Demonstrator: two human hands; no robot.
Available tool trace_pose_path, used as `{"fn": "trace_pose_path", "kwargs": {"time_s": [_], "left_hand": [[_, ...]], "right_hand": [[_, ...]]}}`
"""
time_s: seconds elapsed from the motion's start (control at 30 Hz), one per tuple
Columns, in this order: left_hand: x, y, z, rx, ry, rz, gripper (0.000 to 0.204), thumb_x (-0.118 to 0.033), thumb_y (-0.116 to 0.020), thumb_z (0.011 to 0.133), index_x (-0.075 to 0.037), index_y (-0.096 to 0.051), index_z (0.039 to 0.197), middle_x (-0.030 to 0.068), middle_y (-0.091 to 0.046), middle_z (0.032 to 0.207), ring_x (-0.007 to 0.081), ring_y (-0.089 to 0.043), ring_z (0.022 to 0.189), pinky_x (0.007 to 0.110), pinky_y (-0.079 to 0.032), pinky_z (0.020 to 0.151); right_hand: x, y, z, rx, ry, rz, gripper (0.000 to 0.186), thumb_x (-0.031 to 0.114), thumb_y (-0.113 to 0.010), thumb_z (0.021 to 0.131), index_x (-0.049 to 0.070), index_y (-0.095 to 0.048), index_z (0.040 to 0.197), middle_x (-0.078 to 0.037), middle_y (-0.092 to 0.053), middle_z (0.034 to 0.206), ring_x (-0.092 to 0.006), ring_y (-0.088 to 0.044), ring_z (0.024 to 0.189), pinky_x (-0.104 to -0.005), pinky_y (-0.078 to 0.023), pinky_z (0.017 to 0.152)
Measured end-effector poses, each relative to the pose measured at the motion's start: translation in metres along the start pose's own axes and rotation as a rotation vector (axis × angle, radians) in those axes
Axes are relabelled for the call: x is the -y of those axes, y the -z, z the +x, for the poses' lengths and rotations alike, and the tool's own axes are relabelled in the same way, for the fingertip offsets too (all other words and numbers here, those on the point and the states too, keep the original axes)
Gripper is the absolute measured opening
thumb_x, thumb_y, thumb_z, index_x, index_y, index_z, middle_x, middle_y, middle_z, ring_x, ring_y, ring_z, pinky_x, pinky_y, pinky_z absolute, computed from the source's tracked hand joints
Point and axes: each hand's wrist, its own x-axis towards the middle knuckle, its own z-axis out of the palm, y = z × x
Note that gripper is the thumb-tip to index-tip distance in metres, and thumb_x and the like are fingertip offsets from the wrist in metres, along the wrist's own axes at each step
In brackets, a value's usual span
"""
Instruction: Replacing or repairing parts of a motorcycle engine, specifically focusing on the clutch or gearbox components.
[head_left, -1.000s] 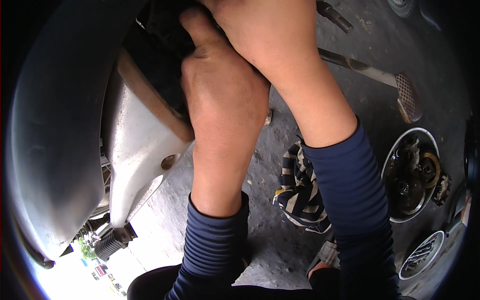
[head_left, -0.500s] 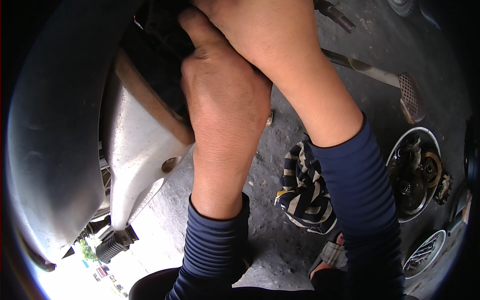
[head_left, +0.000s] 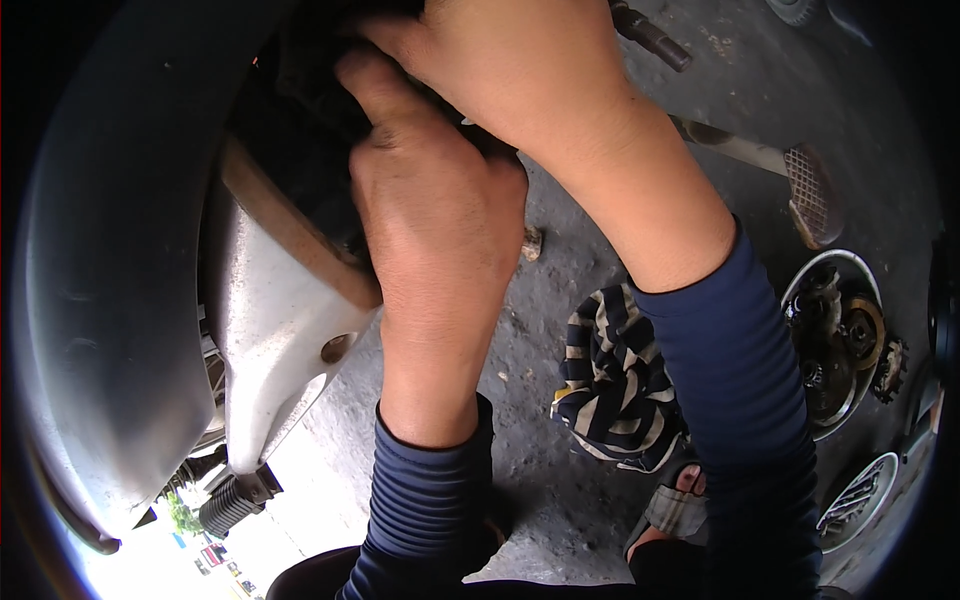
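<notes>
At the top centre, my left hand (head_left: 435,195) reaches into a dark gap in the motorbike, beside a scuffed pale body panel (head_left: 270,310) with a brown edge. Its knuckles are bent and the fingers curl under, out of sight; one digit stretches forward. Whatever it grips is hidden. Just above and to the right, my right hand (head_left: 510,65) leans over the left one. Its thumb is blurred and points left into the gap, while its other fingers cannot be seen. A tiny bright bit shows between the two hands.
A dark curved panel (head_left: 110,260) fills the left. At right are a ridged pedal (head_left: 812,190), a metal basin (head_left: 850,425) of greasy gears and a smaller dish (head_left: 880,500) of tools. A striped cloth (head_left: 615,385) lies on the grey floor (head_left: 560,520) near a sandalled foot (head_left: 690,480).
Both hands have shifted slightly left, and the right thumb now shows above the left hand. A gap has opened between the hands. The view has moved a little.
</notes>
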Motion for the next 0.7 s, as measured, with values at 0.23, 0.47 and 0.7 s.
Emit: {"fn": "trace_pose_path", "kwargs": {"time_s": [0.23, 0.47, 0.7], "left_hand": [[0.004, 0.000, -0.009, 0.020, 0.037, -0.032, 0.069, -0.006, -0.065, 0.080, 0.005, -0.022, 0.133, 0.0295, -0.064, 0.086, 0.0492, -0.062, 0.087, 0.047, -0.052, 0.075], [0.004, -0.001, -0.019, -0.107, 0.088, -0.191, 0.078, 0.004, -0.062, 0.079, 0.004, -0.018, 0.143, 0.0119, -0.056, 0.057, 0.0271, -0.058, 0.049, 0.034, -0.047, 0.053], [0.009, -0.002, -0.014, -0.145, -0.015, -0.218, 0.084, 0.004, -0.061, 0.079, 0.003, -0.015, 0.150, 0.0097, -0.056, 0.057, 0.0193, -0.056, 0.049, 0.029, -0.047, 0.055]], "right_hand": [[0.010, -0.001, 0.004, 0.147, -0.223, -0.183, 0.006, 0.002, -0.068, 0.071, -0.003, -0.071, 0.070, -0.021, -0.066, 0.068, -0.0355, -0.067, 0.066, -0.0406, -0.056, 0.068], [0.021, 0.013, 0.006, 0.218, -0.339, -0.126, 0.008, 0.003, -0.069, 0.075, -0.005, -0.072, 0.077, -0.024, -0.068, 0.074, -0.0350, -0.068, 0.068, -0.0388, -0.056, 0.071], [0.014, 0.009, 0.003, 0.236, -0.444, 0.038, 0.009, 0.001, -0.068, 0.076, -0.006, -0.072, 0.080, -0.024, -0.068, 0.076, -0.0350, -0.069, 0.069, -0.0384, -0.056, 0.071]]}}
